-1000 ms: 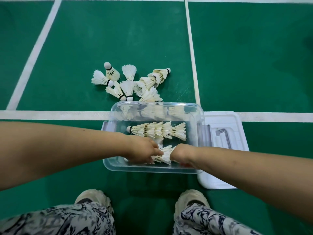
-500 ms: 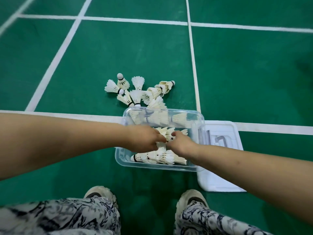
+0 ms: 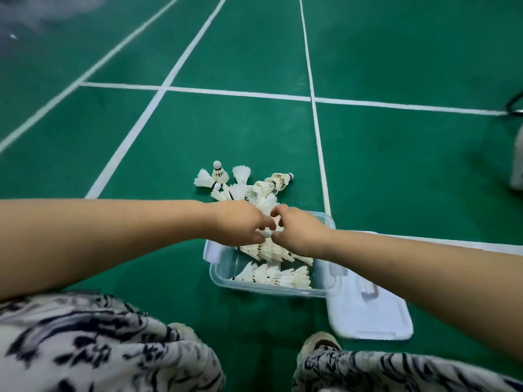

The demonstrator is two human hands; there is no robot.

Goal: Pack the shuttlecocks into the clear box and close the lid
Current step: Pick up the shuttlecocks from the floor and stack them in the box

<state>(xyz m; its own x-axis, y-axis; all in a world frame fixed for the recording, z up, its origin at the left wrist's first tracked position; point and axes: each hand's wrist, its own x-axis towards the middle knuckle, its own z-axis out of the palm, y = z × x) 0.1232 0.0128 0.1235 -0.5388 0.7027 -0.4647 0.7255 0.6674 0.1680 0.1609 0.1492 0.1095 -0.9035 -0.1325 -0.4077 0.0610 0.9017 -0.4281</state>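
Observation:
The clear box [image 3: 271,290] sits on the green floor in front of my feet, with two rows of nested white shuttlecocks [image 3: 278,277] lying inside. Several loose shuttlecocks [image 3: 240,179] lie in a pile just beyond the box. My left hand [image 3: 240,224] and my right hand [image 3: 301,234] meet over the box's far edge, fingers curled. A white cork [image 3: 267,232] shows between my left thumb and fingers. What my right hand's fingers hold is hidden. The white lid [image 3: 368,318] lies flat on the floor, right of the box.
White court lines [image 3: 319,142] cross the green floor. My patterned trouser legs [image 3: 99,349] and shoes [image 3: 319,343] fill the bottom of the view. A dark curved frame [image 3: 515,104] and a pale object [image 3: 518,165] stand at the far right edge.
Both hands have left the rows inside the box and moved up to its far edge, close to the floor pile. My head has tilted up, so more of the court shows.

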